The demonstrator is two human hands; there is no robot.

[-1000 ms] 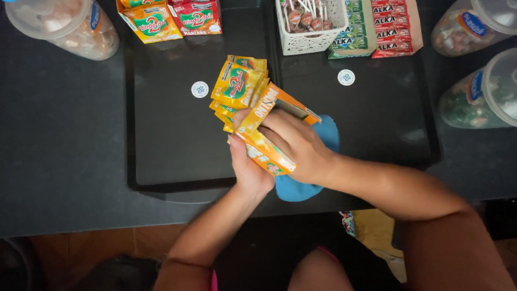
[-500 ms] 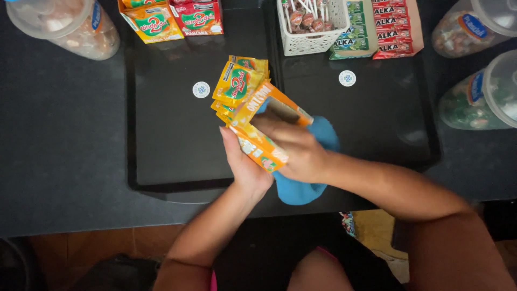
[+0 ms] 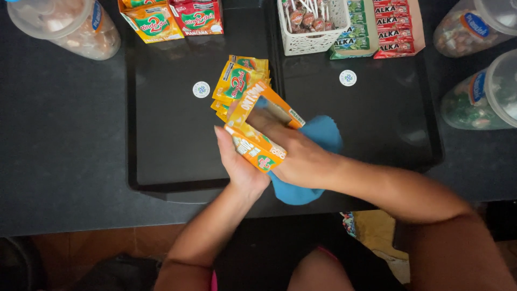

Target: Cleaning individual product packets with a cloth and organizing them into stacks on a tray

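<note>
Gripping from below, the left hand [image 3: 239, 164] closes around an orange display carton [image 3: 258, 126] held above the black tray [image 3: 161, 134]. The right hand [image 3: 299, 156] clamps the carton's top edge, orange sachets [image 3: 237, 81] fanning out, a blue cloth [image 3: 318, 134] underneath.

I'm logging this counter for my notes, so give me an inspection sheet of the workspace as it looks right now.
Surface: dark counter with two black trays side by side.
Job's things: open orange carton above the left tray, orange sachets fanned out at its far end, blue cloth under the right hand.
Clutter: two round stickers on the trays; boxes of sachets, white basket of lollipops, green and red packs, three clear candy jars along the far edge and right side.
Hands: left hand grips the carton's near end; right hand rests on the carton, fingers in its window.
Cables: nothing seen.
Surroundings: tiled floor and the person's knees below the counter.
</note>
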